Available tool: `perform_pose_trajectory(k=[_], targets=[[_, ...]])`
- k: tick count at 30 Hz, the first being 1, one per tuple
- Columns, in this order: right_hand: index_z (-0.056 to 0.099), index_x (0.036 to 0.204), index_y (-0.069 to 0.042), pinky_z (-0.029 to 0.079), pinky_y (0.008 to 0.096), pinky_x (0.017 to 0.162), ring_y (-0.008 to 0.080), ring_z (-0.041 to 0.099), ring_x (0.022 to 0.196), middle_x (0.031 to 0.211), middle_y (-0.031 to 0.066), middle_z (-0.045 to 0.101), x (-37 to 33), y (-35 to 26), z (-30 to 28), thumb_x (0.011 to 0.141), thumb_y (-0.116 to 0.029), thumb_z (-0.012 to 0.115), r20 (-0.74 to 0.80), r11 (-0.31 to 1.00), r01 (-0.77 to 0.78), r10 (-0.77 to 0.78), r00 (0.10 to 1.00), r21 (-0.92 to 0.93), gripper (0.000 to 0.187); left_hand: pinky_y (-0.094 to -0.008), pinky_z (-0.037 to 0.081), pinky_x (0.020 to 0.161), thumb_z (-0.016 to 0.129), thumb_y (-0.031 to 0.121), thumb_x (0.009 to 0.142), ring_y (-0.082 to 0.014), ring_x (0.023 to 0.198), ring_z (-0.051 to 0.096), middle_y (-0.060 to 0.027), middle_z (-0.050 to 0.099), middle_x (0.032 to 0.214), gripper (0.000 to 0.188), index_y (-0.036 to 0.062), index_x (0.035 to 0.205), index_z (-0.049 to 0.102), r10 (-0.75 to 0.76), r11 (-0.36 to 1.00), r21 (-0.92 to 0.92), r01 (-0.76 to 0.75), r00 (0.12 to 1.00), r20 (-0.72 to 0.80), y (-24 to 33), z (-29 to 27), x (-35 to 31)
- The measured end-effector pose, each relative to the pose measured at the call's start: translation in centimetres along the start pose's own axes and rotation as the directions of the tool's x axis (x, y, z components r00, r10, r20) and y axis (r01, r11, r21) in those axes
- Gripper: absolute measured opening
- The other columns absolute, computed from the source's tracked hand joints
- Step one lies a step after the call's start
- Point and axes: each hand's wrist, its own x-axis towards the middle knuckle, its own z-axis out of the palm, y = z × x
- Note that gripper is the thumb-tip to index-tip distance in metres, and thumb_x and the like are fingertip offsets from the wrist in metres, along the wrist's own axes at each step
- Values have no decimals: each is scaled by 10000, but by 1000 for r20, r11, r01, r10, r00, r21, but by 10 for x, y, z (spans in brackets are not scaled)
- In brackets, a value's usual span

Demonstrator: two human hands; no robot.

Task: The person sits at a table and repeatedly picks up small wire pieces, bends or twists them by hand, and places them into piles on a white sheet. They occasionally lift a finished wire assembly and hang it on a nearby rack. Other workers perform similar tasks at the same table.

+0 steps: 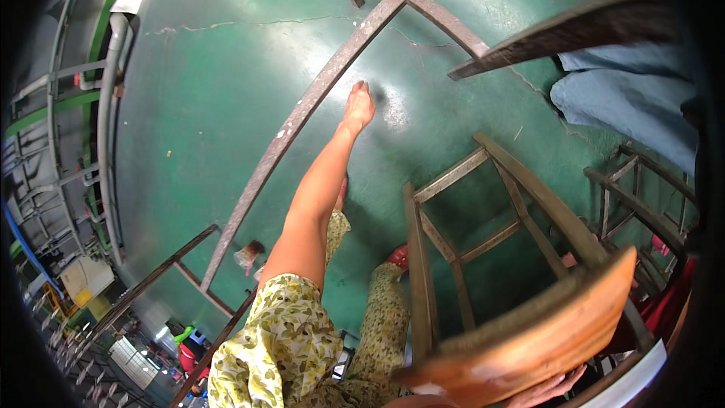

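My left arm, in a yellow-green leaf-print sleeve, stretches forward over the floor. My left hand (360, 107) has its fingers curled together, and nothing shows in it. It is just to the right of the long bar of a worn brown metal frame (306, 106), apart from it. At the lower right a stool (551, 332) is tipped over, its orange-brown wooden seat towards me and its brown legs pointing away. My right hand (551, 391) lies against the near face of the seat, gripping it; part of the hand is hidden by the lower edge.
Green cracked floor (204, 83) spreads ahead. A dark beam (574, 30) reaches in from the upper right, beside a person's blue trousers (627, 94). More metal frames (642, 193) stand at right. Pipes (109, 128) and machinery line the left. Someone in red (186, 359) is at lower left.
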Motion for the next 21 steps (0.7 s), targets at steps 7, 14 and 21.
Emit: perform_pose_trajectory(k=[7,14,21], targets=[[315,1421,14,277,385,1106,278,356,1322,1455,179,336,5,-3,12,998,-374,408,41,997,-66,68,997,-49,581,-485,379,1018,440,44,782,-461,1161,501,-370,530,1173,444,-110,1197,474,209,978,36,-206,965,-155,-75,94,125],[307,1429,13,261,367,1111,251,346,1329,1472,154,327,19,16,-1,1003,-359,399,109,962,-266,258,960,67,574,-420,289,1106,384,26,911,-348,1292,403,-230,444,1360,452,-43,1358,379,366,816,479,-323,931,3,-188,131,222],[302,1445,-10,184,338,1138,212,288,1370,1487,96,327,10,-19,-24,995,-354,375,122,938,-346,342,932,9,571,-360,430,919,470,-33,837,-255,996,520,-122,533,973,209,-19,1035,538,376,501,777,-381,904,201,-119,117,157]])
